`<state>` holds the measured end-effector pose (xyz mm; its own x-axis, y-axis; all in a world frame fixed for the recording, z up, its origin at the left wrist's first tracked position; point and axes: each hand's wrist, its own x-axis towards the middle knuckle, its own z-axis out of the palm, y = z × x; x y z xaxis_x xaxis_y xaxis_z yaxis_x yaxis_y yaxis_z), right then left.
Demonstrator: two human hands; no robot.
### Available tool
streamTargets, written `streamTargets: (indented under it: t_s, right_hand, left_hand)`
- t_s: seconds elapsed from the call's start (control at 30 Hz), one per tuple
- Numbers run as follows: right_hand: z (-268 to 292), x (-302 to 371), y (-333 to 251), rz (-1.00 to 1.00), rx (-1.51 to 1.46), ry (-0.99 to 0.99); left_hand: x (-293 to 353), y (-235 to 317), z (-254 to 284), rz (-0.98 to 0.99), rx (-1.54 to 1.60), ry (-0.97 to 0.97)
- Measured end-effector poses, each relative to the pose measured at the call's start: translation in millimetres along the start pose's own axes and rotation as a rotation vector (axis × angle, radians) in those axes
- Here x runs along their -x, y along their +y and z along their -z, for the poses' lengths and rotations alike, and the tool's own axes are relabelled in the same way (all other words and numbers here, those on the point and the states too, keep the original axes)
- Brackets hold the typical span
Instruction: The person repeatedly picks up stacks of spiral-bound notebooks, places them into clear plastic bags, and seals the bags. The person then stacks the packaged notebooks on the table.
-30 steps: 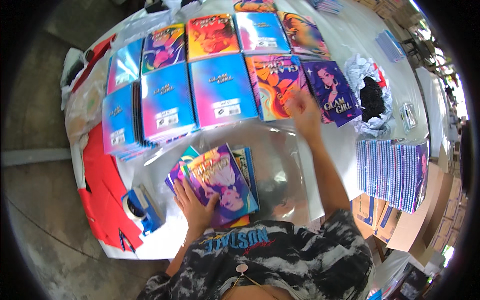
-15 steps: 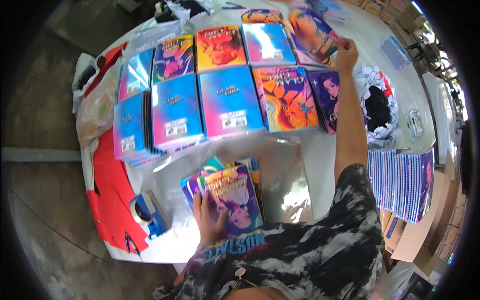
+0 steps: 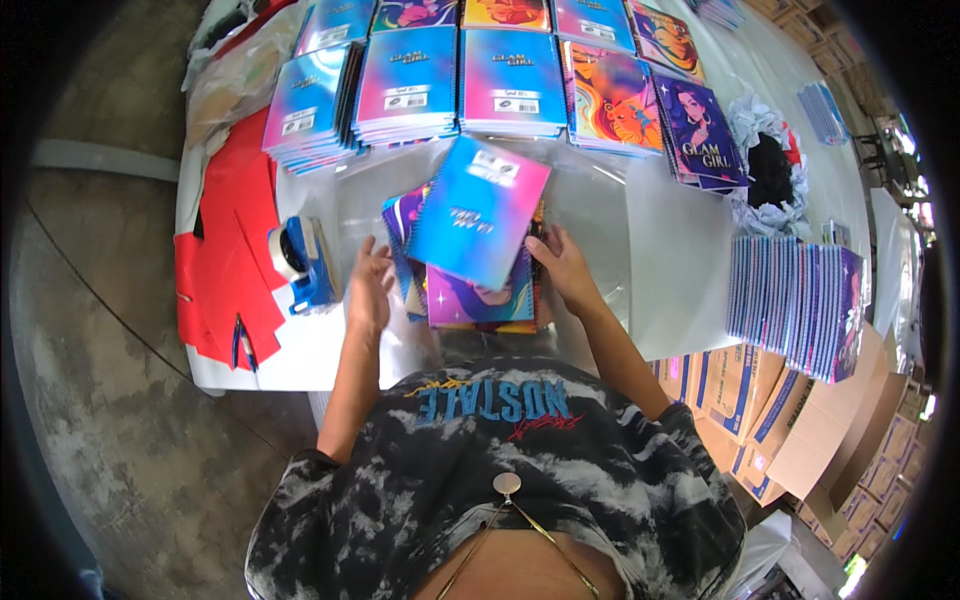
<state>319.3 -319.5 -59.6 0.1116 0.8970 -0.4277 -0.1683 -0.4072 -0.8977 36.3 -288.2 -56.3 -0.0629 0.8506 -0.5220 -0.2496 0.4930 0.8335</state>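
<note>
A loose pile of spiral notebooks [image 3: 480,308] lies in front of me on a transparent plastic sheet [image 3: 600,215]. On top, turned askew, is a blue and pink notebook [image 3: 478,225], back cover up. Its spiral edge faces left. My left hand [image 3: 370,285] hovers just left of the pile, fingers apart and holding nothing. At the pile's right edge is my right hand [image 3: 565,265], its fingers spread and the thumb against or very near the covers. Beyond the pile stand rows of stacked notebooks [image 3: 405,85]; a purple-covered notebook [image 3: 697,125] ends the near row.
To the left are a blue tape dispenser [image 3: 305,265], red sheet material [image 3: 225,270] and a dark pen-like tool [image 3: 240,345]. A tall notebook stack [image 3: 790,305] stands at right, beside open cardboard boxes [image 3: 740,400]. Crumpled wrapping [image 3: 765,175] lies at far right.
My right hand has come back from the far right stack to the pile. A blue and pink notebook now tops the pile. My left hand has lifted off it; the view has tilted nearer.
</note>
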Motion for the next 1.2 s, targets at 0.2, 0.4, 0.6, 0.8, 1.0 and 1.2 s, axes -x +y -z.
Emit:
streamTargets:
  t_s: [0.2,0.4,0.6,0.8,1.0,1.2]
  right_hand:
    - [-8,-14,-4,0.055,-0.01,-0.09]
    - [-2,-26,32,0.316,0.347,-0.041]
    - [-3,-11,29,0.072,0.189,-0.025]
    - [-14,-40,16,-0.307,-0.335,-0.138]
    - [-22,-20,18,-0.078,-0.36,-0.252]
    - [-28,7,7,0.06,-0.348,-0.215]
  left_hand:
    - [-15,26,-40,-0.787,-0.759,-0.009]
    - [-20,7,-93,-0.68,-1.077,0.026]
    - [-4,-14,-53,-0.341,-1.122,0.343]
    - [-3,-29,-61,-0.273,-1.002,0.217]
    - [-7,-26,-57,-0.206,-0.978,0.438]
    - [-6,-29,-47,-0.434,-0.686,0.192]
